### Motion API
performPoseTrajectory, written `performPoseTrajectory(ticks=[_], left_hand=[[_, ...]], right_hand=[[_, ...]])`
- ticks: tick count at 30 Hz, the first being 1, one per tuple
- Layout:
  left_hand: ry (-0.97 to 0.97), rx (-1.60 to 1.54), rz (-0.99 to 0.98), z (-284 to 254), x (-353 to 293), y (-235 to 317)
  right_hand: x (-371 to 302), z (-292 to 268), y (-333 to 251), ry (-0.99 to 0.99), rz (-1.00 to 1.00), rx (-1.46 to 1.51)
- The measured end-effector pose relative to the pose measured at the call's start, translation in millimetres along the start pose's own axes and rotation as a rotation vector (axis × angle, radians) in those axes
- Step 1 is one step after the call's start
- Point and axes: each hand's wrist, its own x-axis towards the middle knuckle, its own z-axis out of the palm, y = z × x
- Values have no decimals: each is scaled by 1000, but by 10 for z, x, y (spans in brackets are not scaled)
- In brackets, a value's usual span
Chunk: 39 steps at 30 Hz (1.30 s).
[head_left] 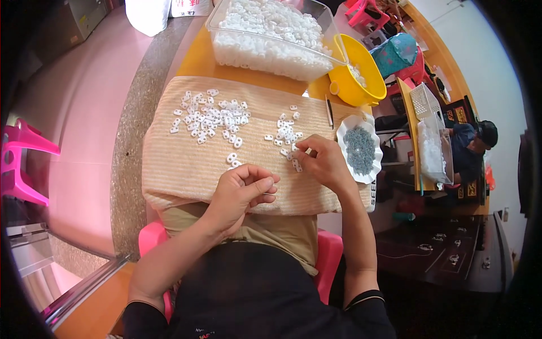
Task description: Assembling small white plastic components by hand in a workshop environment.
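Head view: the left hand pinches a small white plastic piece between thumb and fingertips. At two o'clock, the right hand pinches pieces from a loose white pile on the beige mat. A careless sweep could likely scatter them or tip the grey-filled dish.

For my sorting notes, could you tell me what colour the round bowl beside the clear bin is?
Yellow plastic bowl, clearest in the head view.

Small plastic clips lie scattered on the woven mat, toward its far left. Off the mat's right edge sits a scalloped dish holding tiny parts. Behind the mat stand a clear bin of clips and, to the bin's right, a bowl.
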Motion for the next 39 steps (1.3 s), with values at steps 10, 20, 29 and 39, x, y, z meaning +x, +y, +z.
performPoseTrajectory(ticks=[10, 20, 29, 39], left_hand=[[39, 43, 71, 22, -20, 72], [47, 28, 93, 0, -7, 67], [56, 38, 105, -29, 9, 58], [61, 70, 115, -9, -4, 64]], right_hand=[[-132, 115, -88, 33, -38, -238], [-154, 184, -65, 62, -121, -286], [-182, 199, -31, 163, -182, -143], [-190, 131, 133, 195, -36, -110]])
